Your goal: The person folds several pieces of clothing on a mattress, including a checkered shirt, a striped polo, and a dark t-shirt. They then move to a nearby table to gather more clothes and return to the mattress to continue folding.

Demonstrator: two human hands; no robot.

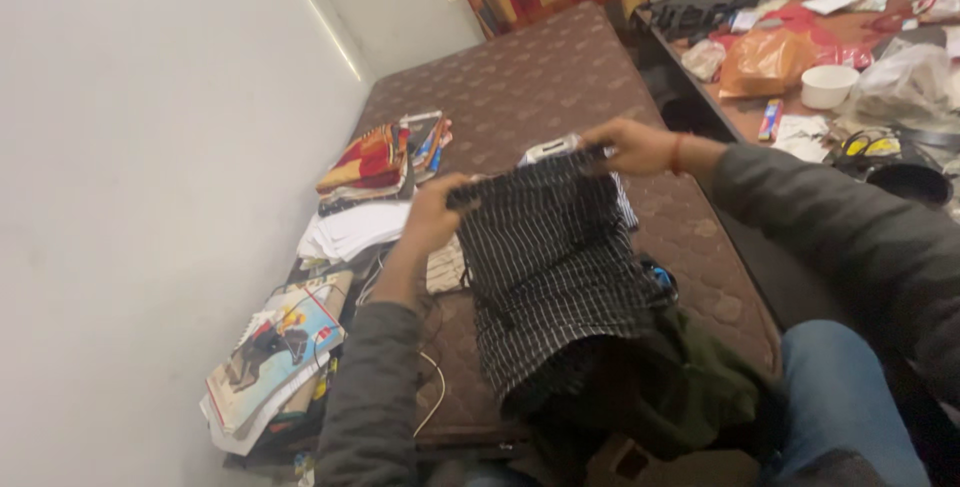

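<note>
1. So, a black checked cloth (550,267) is held up over a brown quilted mattress (540,87), its top edge pinched tight in the left hand (437,215) and the right hand (632,146), both closed on it
2. Probably light, soft and floppy, so it's best gripped at the top corners, as it is now
3. Its lower end is bunched on a dark green garment (700,387)
4. Folded white fabric (350,229) and glossy magazines (280,357) are stacked near the wall
</note>
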